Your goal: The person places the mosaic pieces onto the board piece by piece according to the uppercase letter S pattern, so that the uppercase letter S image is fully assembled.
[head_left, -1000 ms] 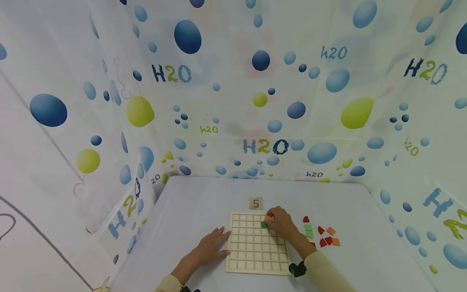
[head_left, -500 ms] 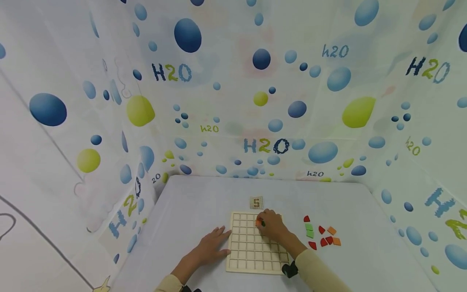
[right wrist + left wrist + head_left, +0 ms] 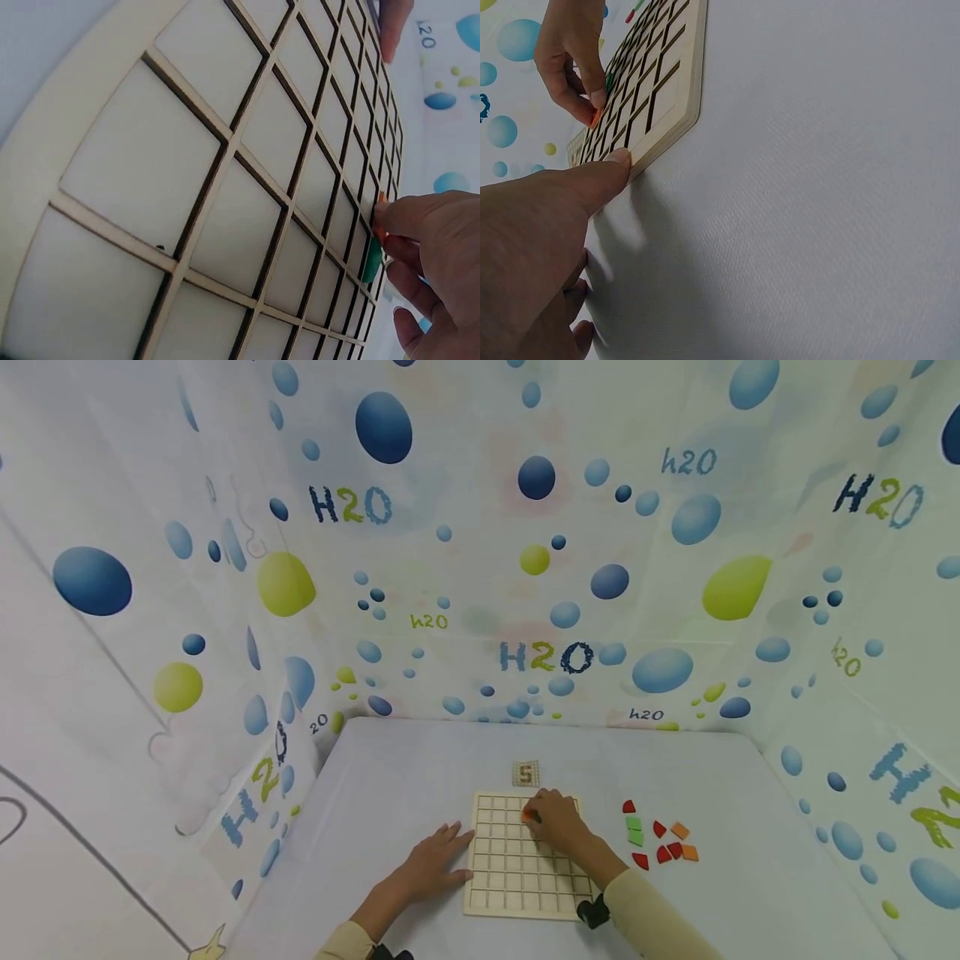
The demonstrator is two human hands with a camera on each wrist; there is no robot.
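A square wooden grid board [image 3: 519, 885] lies on the white table. My right hand [image 3: 557, 822] is over its far part, pinching a small orange tile [image 3: 528, 815] between thumb and finger, low at the grid. Right beside that tile, a green tile [image 3: 372, 261] sits in a cell, partly hidden by the hand in the head view. My left hand [image 3: 437, 862] rests at the board's left side with fingers extended; its thumb [image 3: 613, 166] touches the wooden rim in the left wrist view.
Right of the board lie loose pieces: red quarter-round ones [image 3: 659, 828], light green tiles [image 3: 635, 831] and orange tiles [image 3: 679, 830]. A small patterned card [image 3: 526, 773] with a character on it is just beyond the board. A printed curtain [image 3: 480, 568] surrounds the table.
My right hand has moved left along the far rows with the orange tile, from right of the green tile to its left, then stayed nearly still. My left hand has not moved.
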